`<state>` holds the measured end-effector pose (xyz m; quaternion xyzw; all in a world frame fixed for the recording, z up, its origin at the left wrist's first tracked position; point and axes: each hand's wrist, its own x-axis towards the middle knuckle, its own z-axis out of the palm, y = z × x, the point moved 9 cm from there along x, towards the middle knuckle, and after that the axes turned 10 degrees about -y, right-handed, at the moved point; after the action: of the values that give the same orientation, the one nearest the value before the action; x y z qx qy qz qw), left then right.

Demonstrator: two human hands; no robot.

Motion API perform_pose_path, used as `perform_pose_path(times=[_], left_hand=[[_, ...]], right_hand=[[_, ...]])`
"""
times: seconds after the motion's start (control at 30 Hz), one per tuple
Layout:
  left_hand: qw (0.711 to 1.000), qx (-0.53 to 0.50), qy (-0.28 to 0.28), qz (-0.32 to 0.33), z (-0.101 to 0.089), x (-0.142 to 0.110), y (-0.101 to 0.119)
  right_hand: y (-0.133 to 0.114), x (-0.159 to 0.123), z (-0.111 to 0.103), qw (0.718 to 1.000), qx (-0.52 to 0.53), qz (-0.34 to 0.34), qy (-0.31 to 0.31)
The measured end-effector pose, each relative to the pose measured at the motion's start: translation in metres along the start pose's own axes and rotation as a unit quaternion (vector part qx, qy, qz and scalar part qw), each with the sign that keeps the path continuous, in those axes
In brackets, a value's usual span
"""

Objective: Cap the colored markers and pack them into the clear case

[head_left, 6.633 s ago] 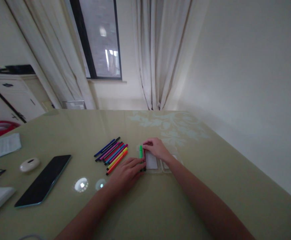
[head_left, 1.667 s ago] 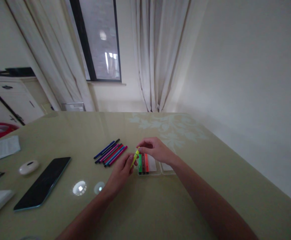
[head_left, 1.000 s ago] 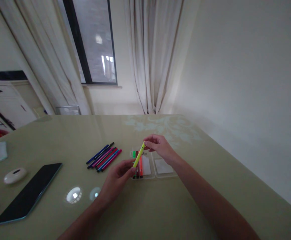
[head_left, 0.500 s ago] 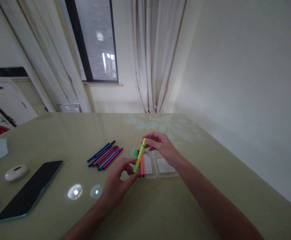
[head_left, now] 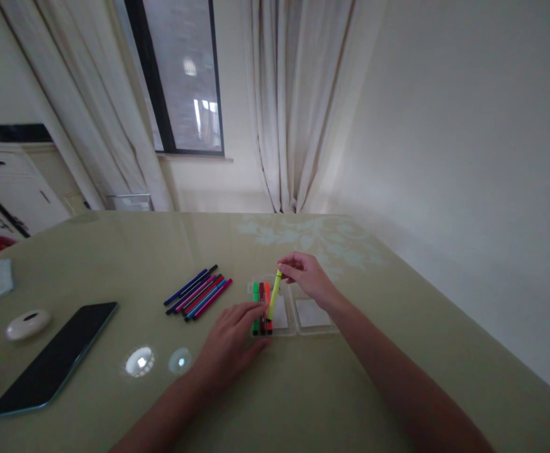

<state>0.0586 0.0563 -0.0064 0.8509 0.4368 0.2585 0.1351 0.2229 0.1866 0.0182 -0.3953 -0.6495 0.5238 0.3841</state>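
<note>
Head view: right hand (head_left: 307,277) pinches a yellow marker (head_left: 275,296); left hand (head_left: 230,332) lies across three markers (head_left: 262,292) already in the clear case (head_left: 286,333), grip unclear. More markers (head_left: 203,297) lie outside.

I'm on the head camera now, a single view from up on the wearer's own head, facing forward and tilted down across the table (head_left: 294,396). Closest to my lens come the forearms (head_left: 392,371), running in from the bottom edge; farther out, just below mid-frame, I've got the left hand (head_left: 235,330) and the right hand (head_left: 309,275). The table's far edge cuts across around half height, and beyond it I'm facing the window (head_left: 183,75), well back, with a wall (head_left: 459,157) filling my right side.
</note>
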Motion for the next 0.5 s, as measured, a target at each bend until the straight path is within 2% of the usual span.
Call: perform_pose_path(times=[0.1, 0.2, 0.37, 0.5], left_hand=[[0.997, 0.044, -0.057, 0.025, 0.014, 0.000, 0.000], [0.995, 0.059, -0.075, 0.024, 0.018, 0.000, 0.000], [0.991, 0.091, -0.093, 0.018, 0.020, 0.001, 0.004], [0.986, 0.125, -0.111, 0.016, 0.025, 0.001, 0.006]], right_hand=[[0.024, 0.006, 0.003, 0.999, -0.038, 0.024, -0.021], [0.037, 0.008, 0.010, 0.996, -0.074, 0.029, -0.037], [0.032, 0.005, 0.018, 0.982, -0.188, -0.001, -0.032], [0.028, 0.003, 0.026, 0.962, -0.261, -0.013, -0.077]])
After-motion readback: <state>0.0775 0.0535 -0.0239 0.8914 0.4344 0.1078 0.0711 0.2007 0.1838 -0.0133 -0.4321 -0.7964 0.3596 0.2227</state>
